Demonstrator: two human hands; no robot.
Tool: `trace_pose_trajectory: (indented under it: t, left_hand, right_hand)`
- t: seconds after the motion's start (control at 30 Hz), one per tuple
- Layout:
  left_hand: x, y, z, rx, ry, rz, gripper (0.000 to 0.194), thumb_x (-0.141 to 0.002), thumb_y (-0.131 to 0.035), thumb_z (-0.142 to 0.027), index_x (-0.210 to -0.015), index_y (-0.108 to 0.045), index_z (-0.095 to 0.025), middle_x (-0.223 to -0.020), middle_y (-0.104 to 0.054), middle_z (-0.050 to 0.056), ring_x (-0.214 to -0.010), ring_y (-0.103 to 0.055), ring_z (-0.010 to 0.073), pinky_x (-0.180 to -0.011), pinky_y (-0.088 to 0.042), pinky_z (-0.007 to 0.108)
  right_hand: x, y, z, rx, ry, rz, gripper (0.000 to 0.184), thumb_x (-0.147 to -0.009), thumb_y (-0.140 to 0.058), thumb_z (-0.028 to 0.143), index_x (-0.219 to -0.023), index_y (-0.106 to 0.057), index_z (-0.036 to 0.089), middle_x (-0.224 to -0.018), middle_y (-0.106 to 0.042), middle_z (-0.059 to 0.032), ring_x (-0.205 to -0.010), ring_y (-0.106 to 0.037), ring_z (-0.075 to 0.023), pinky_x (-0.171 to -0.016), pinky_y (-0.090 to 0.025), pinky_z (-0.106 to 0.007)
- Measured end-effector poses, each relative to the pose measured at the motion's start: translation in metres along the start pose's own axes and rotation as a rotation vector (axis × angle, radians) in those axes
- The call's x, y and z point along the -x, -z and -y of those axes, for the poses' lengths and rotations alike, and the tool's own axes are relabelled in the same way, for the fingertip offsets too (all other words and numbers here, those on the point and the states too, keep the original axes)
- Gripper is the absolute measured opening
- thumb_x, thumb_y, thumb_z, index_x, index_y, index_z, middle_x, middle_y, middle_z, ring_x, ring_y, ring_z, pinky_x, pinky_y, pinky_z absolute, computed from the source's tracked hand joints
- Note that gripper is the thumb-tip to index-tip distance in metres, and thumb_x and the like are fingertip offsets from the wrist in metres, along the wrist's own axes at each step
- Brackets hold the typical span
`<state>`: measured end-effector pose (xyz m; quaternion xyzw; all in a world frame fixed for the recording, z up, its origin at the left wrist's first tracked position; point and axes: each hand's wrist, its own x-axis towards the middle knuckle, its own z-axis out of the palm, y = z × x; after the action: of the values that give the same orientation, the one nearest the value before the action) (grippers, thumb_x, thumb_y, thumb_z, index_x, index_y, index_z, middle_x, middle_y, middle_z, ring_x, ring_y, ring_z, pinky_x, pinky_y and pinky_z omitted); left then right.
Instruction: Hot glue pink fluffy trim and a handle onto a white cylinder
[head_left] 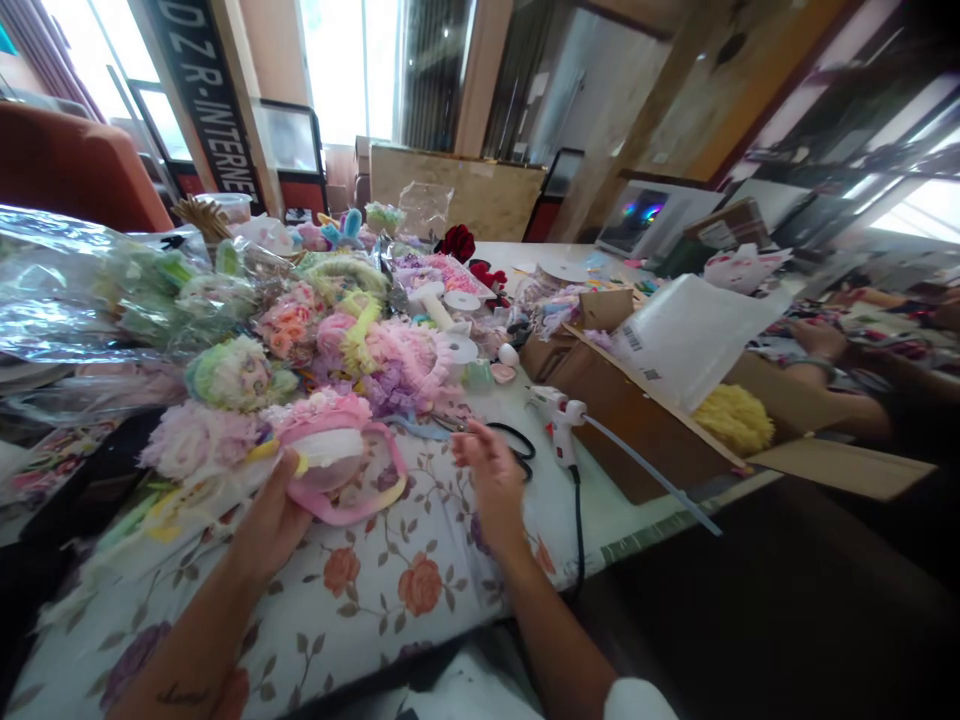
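Note:
My left hand [274, 515] is closed on the near left side of a pink and yellow band [394, 465] with a white rounded piece [330, 450] inside it and pink ruffles along its top. The band is held tilted above the flowered cloth. To the right of it, my right hand [491, 485] hovers with its fingers loosely apart and nothing visible in them. Just beyond that hand lie scissors [521, 440] with black handles, partly hidden. A white glue gun [559, 420] with a long translucent glue stick [652, 475] lies farther right.
A heap of pastel lace and ruffled trims [405, 355] spreads behind my hands, with a pale-haired doll head [240, 375] at its left. An open cardboard box [637, 420] with yellow fluff [731, 420] stands on the right. Another person's hand [817, 340] shows beyond it.

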<state>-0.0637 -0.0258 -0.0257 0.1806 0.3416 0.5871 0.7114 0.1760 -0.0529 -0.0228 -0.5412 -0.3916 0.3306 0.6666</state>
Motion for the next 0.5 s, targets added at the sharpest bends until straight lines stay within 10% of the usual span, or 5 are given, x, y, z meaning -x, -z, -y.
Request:
trace_pose_trajectory:
  t: [0.23, 0.37, 0.5]
  left_hand:
    - [-0.004, -0.010, -0.009, 0.020, -0.148, -0.053, 0.038, -0.084, -0.070, -0.034, -0.120, -0.066, -0.020, -0.112, -0.074, 0.008, -0.118, -0.063, 0.0285, -0.099, -0.056, 0.042]
    - [-0.009, -0.007, -0.006, 0.030, -0.178, -0.084, 0.035, -0.083, -0.071, -0.029, -0.115, -0.066, -0.014, -0.107, -0.075, 0.011, -0.111, -0.067, 0.0291, -0.097, -0.057, 0.044]
    - [-0.013, -0.002, -0.005, 0.012, -0.181, -0.054, 0.040, -0.083, -0.071, -0.029, -0.119, -0.064, -0.014, -0.108, -0.074, 0.012, -0.113, -0.066, 0.0294, -0.097, -0.055, 0.046]
  right_hand:
    - [-0.026, 0.128, -0.020, 0.427, 0.106, -0.591, 0.043, -0.074, -0.065, 0.049, -0.098, -0.068, 0.014, -0.090, -0.071, -0.0114, -0.080, -0.065, -0.0233, -0.078, -0.052, -0.039]
    - [-0.060, 0.156, -0.026, 0.698, 0.095, -0.409, 0.058, -0.066, -0.065, 0.054, -0.109, -0.064, 0.014, -0.099, -0.071, -0.0147, -0.084, -0.067, -0.0277, -0.081, -0.052, -0.042]
    - [-0.099, 0.159, -0.032, 1.028, 0.085, -0.177, 0.035, -0.061, -0.061, 0.057, -0.069, -0.061, 0.022, -0.064, -0.065, -0.0100, -0.070, -0.065, -0.0340, -0.068, -0.050, -0.046]
